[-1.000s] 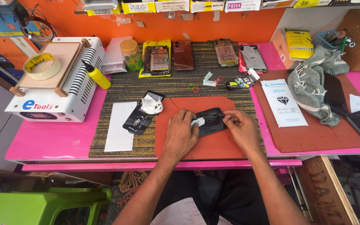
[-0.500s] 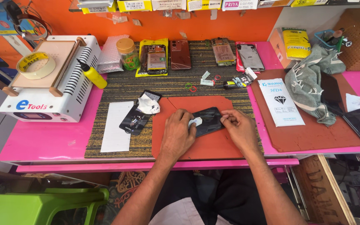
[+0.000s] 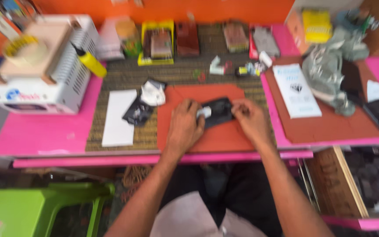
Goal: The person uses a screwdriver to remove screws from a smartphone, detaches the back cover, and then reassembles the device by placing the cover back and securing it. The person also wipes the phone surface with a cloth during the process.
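Both hands press on a small black flat device lying on a red-brown rectangular work mat: the left hand curls its fingers closed over the device's left end, where a small white scrap shows just under the fingertips, and the right hand pinches the right end. A crumpled white paper wad and a black film pouch lie just left of the left fingers. In my judgement a slip of either grip could slide the device across the mat or tear the scrap, since only fingertips hold it.
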